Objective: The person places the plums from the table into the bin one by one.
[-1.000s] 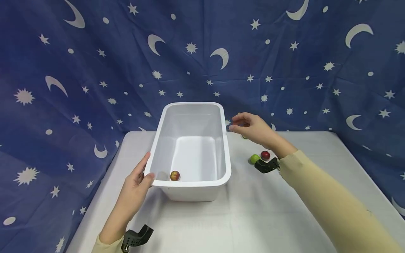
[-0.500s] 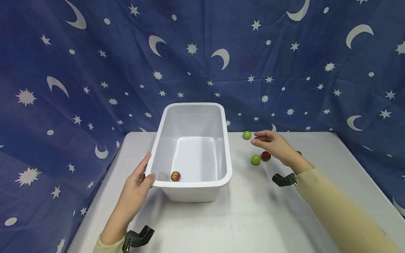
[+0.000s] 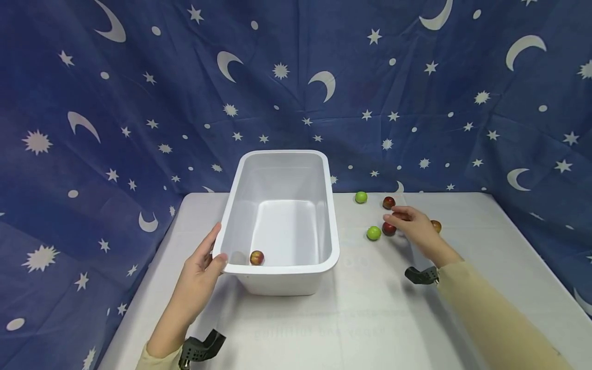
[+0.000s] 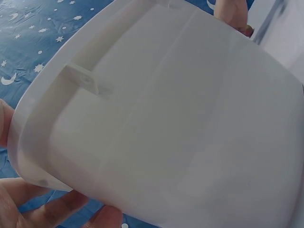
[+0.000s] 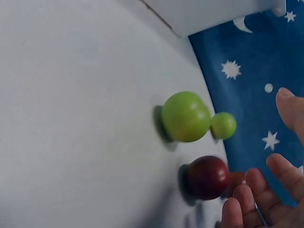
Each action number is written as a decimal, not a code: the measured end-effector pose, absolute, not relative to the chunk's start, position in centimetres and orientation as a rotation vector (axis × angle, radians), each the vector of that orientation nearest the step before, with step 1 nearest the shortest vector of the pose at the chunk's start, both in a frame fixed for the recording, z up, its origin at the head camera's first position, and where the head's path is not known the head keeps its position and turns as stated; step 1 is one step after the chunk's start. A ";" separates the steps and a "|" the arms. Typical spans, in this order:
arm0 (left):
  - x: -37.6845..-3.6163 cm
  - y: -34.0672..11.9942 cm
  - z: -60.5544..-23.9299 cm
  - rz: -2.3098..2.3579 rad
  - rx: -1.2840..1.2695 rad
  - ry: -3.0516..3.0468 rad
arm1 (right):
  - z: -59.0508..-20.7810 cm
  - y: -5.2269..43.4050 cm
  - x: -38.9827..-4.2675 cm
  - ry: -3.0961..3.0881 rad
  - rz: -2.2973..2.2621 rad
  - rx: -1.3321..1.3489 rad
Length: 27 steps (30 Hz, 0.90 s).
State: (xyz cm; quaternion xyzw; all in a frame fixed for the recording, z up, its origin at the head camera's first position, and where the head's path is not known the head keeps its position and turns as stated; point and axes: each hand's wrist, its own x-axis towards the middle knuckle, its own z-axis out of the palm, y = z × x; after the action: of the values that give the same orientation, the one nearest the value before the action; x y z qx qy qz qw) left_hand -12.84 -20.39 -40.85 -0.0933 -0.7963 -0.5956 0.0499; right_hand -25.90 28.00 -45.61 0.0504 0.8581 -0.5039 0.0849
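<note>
Dark red fruit (image 3: 388, 230): there it sat, out on the white surface (image 3: 351, 288), right by the fingers of the right hand (image 3: 418, 228); whether they touched it, the views could not settle.
Right-hand fingers: loosely bent, thumb well parted from them, and nothing in their grip!
Fruit outside: five of them on the surface: the dark red one, a near green fruit (image 3: 373, 233) just to its left, a far green fruit (image 3: 361, 197) up by the back edge, a brownish-red fruit (image 3: 389, 202) just past the fingertips, and an orange-red fruit (image 3: 436, 226) half hidden behind the hand.
Fruit inside: just one, a red-and-yellow fruit (image 3: 256, 258) down in the near left corner of the white tub (image 3: 282, 269).
Score: one in, five out; on that count, the work looked to be in its early going, with most of the fruit left outside.
Left-hand fingers: a firm-looking grip, the left hand (image 3: 200, 277) pinching the tub's rim at its near left corner.
Surface lettering (image 3: 319, 333): pale and faint, seemingly reversed; it appeared to say "happy and fulfilling", though not for certain.
Brands and labels: none could be read on fruit or tub.
Blue cloth (image 3: 277, 118): moons and stars behind it all, no readable words.
</note>
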 end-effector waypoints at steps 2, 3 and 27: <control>-12.8 -20.4 -40.9 -1.812 -0.281 -2.427 | -46.2 28.2 -26.0 2.560 -1.493 0.191; -12.8 -20.4 -40.9 -1.811 -0.279 -2.427 | -46.5 28.3 -26.0 2.561 -1.478 0.211; -12.8 -20.3 -40.8 -1.802 -0.311 -2.388 | -48.5 28.3 -26.1 2.515 -1.352 0.460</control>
State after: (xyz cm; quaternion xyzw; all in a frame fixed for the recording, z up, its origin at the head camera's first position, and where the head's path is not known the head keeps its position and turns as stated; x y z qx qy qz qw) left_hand -12.82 -20.29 -40.79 -0.1033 -0.7922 -0.5977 0.0671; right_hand -26.15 28.27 -48.52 0.1576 0.8629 -0.4639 0.1242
